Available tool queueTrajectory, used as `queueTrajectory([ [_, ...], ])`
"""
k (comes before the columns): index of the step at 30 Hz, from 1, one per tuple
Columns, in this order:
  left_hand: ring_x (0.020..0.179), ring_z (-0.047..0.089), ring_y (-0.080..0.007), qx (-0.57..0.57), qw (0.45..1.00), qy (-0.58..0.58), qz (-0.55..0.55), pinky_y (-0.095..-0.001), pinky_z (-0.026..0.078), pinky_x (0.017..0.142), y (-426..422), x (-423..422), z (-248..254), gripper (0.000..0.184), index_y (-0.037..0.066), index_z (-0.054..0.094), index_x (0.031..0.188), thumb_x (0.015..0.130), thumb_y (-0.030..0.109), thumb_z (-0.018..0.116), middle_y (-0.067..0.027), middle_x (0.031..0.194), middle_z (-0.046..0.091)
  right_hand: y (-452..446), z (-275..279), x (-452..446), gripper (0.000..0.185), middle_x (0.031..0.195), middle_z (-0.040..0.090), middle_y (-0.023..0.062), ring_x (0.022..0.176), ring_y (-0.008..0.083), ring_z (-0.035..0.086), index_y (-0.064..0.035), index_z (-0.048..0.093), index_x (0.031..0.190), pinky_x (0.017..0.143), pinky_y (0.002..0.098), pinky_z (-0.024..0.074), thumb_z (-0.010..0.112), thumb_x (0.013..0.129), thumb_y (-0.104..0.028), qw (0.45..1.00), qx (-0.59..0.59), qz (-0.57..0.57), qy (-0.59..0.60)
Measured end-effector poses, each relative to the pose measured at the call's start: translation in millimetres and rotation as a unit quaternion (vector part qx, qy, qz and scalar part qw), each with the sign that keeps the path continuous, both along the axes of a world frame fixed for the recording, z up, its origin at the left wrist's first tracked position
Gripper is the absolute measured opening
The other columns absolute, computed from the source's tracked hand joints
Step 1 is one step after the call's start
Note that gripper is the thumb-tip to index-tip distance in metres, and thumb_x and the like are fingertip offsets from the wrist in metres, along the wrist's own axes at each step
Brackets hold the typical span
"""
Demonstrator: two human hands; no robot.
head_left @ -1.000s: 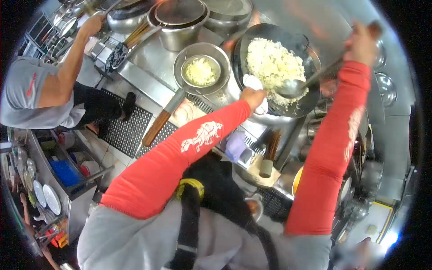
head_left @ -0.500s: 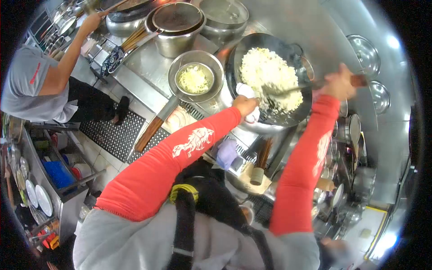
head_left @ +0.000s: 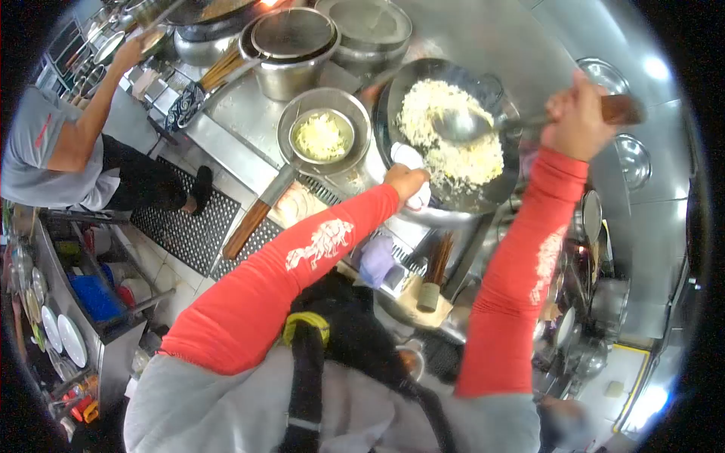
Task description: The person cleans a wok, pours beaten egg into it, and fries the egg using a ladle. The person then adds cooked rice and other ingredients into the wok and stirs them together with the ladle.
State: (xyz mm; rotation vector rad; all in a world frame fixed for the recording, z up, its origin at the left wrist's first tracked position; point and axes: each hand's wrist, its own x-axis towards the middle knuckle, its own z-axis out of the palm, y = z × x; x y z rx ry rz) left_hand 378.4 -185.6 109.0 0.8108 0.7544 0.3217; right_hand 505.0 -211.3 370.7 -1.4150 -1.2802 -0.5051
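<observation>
1. Far left: a co-worker (head_left: pixel 53 162) stands side-on, one arm reaching to the far side. This person has no part in the work at the wok.
2. Left of the wok, on the metal table (head_left: pixel 242 113): a long-handled metal pan (head_left: pixel 285 124) carries a smaller bowl of pale, shredded food (head_left: pixel 319 138). Its wooden handle (head_left: pixel 245 229) points to the near left. Neither hand of the wearer touches it.
3. Left hand (head_left: pixel 408 181): closed on a white cloth (head_left: pixel 404 155) at the near-left rim of the wok (head_left: pixel 415 70). The cloth lies between hand and metal; judged to be steadying the wok.
4. Centre: pale, rice-like food (head_left: pixel 464 162) lies in the wok, loosely spread, with scattered grains towards the near side. The bowl of the ladle (head_left: pixel 462 127) is at the far part of the food; whether it presses in or passes just above cannot be told.
5. Right hand (head_left: pixel 580 121): fingers wrapped round the ladle's handle, close to its wooden end, to the right of the wok.
6. Step in hand, as judged: stirring and spreading the food.
7. Judged demand of a further stroke: a firm left hold on the rim, and the ladle kept low and angled to gather the near-side grains without pushing them over the edge.
</observation>
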Motion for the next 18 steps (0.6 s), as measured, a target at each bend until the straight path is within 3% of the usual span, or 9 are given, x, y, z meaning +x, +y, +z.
queueTrajectory([
  [2, 0.047, 0.059, -0.0263, -0.035, 0.999, -0.005, -0.031, -0.0404, 0.047, 0.037, -5, -7, 6, 0.02, -0.006, 0.059, 0.076, 0.077, 0.014, 0.058, -0.0151, 0.065, 0.06, 4, -21, 8, 0.014, 0.059, 0.048, -0.0005, 0.044, 0.0094, 0.043, -0.0014, 0.065, 0.087, 0.041, 0.0237, 0.034, 0.065, 0.078, -0.012, 0.991, -0.057, -0.1, -0.07],
  [4, 0.047, 0.059, -0.0263, 0.02, 1.0, -0.001, -0.009, -0.0406, 0.048, 0.037, -4, 8, -20, 0.02, -0.006, 0.059, 0.077, 0.078, 0.014, 0.058, -0.015, 0.065, 0.06, 34, -9, 16, 0.012, 0.059, 0.049, 0.0001, 0.044, 0.0098, 0.044, -0.0019, 0.064, 0.086, 0.041, 0.0237, 0.0358, 0.064, 0.079, -0.012, 0.959, -0.082, -0.015, 0.272],
  [7, 0.05, 0.06, -0.0266, 0.02, 1.0, 0.005, -0.001, -0.0412, 0.049, 0.039, 6, 7, -7, 0.02, -0.005, 0.058, 0.078, 0.078, 0.015, 0.058, -0.0147, 0.067, 0.06, 25, 40, 36, 0.01, 0.057, 0.048, 0.0003, 0.043, 0.0114, 0.043, -0.0042, 0.059, 0.075, 0.041, 0.0262, 0.0386, 0.064, 0.078, -0.011, 0.969, 0.043, 0.047, 0.237],
  [10, 0.056, 0.061, -0.0267, -0.057, 0.998, -0.003, -0.039, -0.042, 0.051, 0.043, -8, -6, 2, 0.019, -0.003, 0.058, 0.085, 0.079, 0.015, 0.058, -0.013, 0.07, 0.06, 19, -30, 45, 0.011, 0.057, 0.048, 0.0018, 0.041, 0.0143, 0.044, -0.0064, 0.059, 0.074, 0.042, 0.0289, 0.0404, 0.063, 0.08, -0.014, 0.946, -0.003, 0.07, 0.317],
  [11, 0.055, 0.062, -0.0282, -0.086, 0.996, -0.018, -0.025, -0.041, 0.049, 0.046, -8, -10, 11, 0.025, -0.009, 0.059, 0.081, 0.076, 0.015, 0.061, -0.0172, 0.071, 0.062, 16, -34, 63, 0.011, 0.057, 0.048, 0.0023, 0.041, 0.0153, 0.044, -0.0071, 0.058, 0.074, 0.043, 0.0297, 0.0411, 0.063, 0.081, -0.015, 0.941, 0.0, 0.073, 0.332],
  [12, 0.056, 0.06, -0.0276, -0.035, 0.999, -0.017, -0.021, -0.0429, 0.049, 0.048, -8, -3, -8, 0.022, -0.005, 0.059, 0.081, 0.076, 0.016, 0.061, -0.0148, 0.069, 0.061, 11, -20, 104, 0.013, 0.056, 0.05, 0.004, 0.042, 0.018, 0.049, -0.0075, 0.056, 0.071, 0.043, 0.0315, 0.0437, 0.065, 0.078, -0.014, 0.934, -0.03, 0.081, 0.346],
  [13, 0.055, 0.059, -0.0268, -0.078, 0.997, -0.005, -0.028, -0.0426, 0.049, 0.048, -10, -13, 18, 0.02, -0.002, 0.058, 0.081, 0.075, 0.016, 0.061, -0.0132, 0.068, 0.059, -10, 0, 107, 0.013, 0.055, 0.049, 0.0037, 0.04, 0.0172, 0.047, -0.0069, 0.056, 0.072, 0.04, 0.0316, 0.0399, 0.062, 0.079, -0.016, 0.946, 0.009, 0.011, 0.323],
  [16, 0.054, 0.059, -0.0261, -0.059, 0.997, -0.024, -0.051, -0.0422, 0.049, 0.045, -9, -9, 9, 0.018, 0.0, 0.059, 0.082, 0.077, 0.017, 0.059, -0.0125, 0.069, 0.059, -48, 69, 60, 0.018, 0.051, 0.047, 0.0028, 0.038, 0.015, 0.044, -0.0067, 0.054, 0.069, 0.034, 0.0313, 0.032, 0.058, 0.079, -0.02, 0.939, 0.097, -0.195, 0.266],
  [18, 0.055, 0.059, -0.0257, -0.055, 0.997, 0.014, -0.053, -0.0419, 0.05, 0.046, -8, -7, 12, 0.017, 0.001, 0.059, 0.081, 0.078, 0.018, 0.059, -0.0115, 0.068, 0.058, -42, 30, 59, 0.012, 0.053, 0.048, 0.0045, 0.038, 0.0171, 0.046, -0.0045, 0.053, 0.071, 0.036, 0.032, 0.0367, 0.061, 0.076, -0.012, 0.919, 0.16, -0.167, 0.32],
])
